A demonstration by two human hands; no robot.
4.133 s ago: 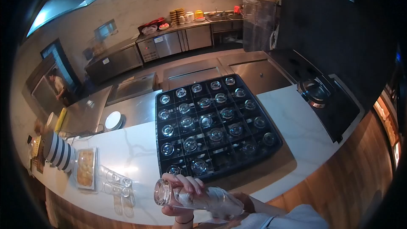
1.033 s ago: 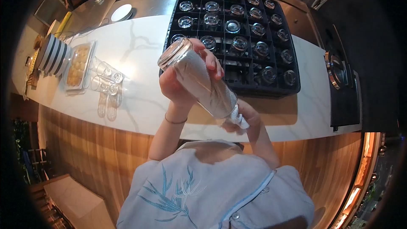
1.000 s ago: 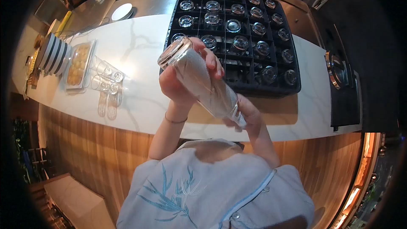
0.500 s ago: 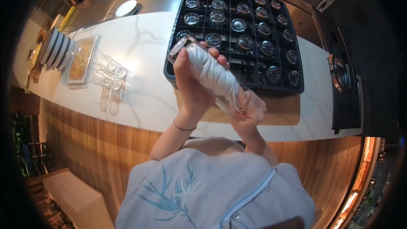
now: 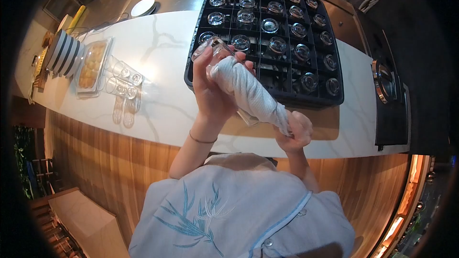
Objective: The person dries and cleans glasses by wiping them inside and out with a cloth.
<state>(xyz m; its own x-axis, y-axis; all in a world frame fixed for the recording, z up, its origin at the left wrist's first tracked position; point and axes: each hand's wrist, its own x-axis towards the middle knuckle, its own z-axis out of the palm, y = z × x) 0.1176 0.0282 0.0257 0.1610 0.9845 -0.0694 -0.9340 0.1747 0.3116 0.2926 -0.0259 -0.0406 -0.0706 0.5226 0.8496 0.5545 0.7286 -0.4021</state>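
My left hand point(image 5: 213, 91) is wrapped round a clear glass point(image 5: 202, 50), its base pointing up and to the left. A twisted white cloth point(image 5: 251, 92) runs from the glass down to the right. At its lower end my right hand point(image 5: 295, 130) is closed on the cloth. Part of the glass is hidden by my left fingers and the cloth. Just beyond both hands stands a black divided rack point(image 5: 340, 79) with several upside-down glasses point(image 5: 270, 25) in its compartments.
Several clear glasses point(image 5: 125, 90) lie at the left of the marble counter point(image 5: 165, 91), beside a clear box of round yellowish items point(image 5: 91, 69) and striped stacked bowls point(image 5: 64, 55). White plates point(image 5: 142, 7) are farther back. A metal pot point(image 5: 382, 81) stands right. A person's arm shows top left.
The cloth has come partly out of the glass and looks more twisted. My right hand has moved down and to the right with it. The person at the back has moved mostly out of view.
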